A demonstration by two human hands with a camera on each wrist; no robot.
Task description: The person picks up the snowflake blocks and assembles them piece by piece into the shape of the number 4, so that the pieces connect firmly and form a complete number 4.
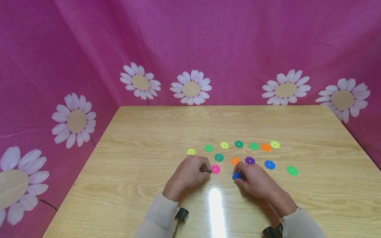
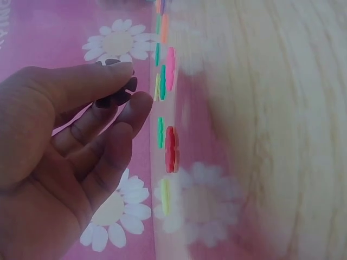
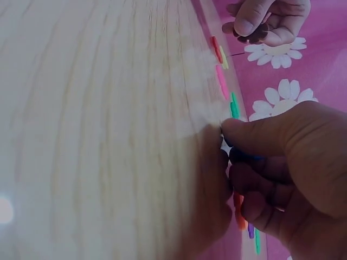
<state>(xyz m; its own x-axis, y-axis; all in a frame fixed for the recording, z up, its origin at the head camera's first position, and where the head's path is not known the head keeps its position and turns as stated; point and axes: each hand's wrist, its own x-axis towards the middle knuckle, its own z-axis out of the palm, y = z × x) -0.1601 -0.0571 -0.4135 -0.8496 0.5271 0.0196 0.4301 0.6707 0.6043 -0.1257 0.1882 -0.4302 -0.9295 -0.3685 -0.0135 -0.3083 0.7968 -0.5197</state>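
My left hand (image 1: 190, 172) pinches a dark notched plastic disc (image 2: 120, 96) between thumb and fingers, above the table. Just right of it lies a pink notched disc (image 1: 215, 169). A red disc (image 2: 172, 149) shows in the left wrist view; my left hand hides it in the head view. With thumb and fingertips my right hand (image 1: 257, 180) grips a blue notched disc (image 1: 236, 176) close over the tabletop. Beyond those fingers lie an orange disc (image 1: 235, 161), partly covered, and a purple disc (image 1: 250, 160).
Several more flat discs lie in a loose row farther back, among them a yellow one (image 1: 224, 145) and a dark green one (image 1: 238, 144). A second blue disc (image 1: 270, 165) and a green disc (image 1: 292, 171) lie rightward. Pink flowered cloth (image 1: 232, 49) surrounds the wooden table (image 1: 134, 158).
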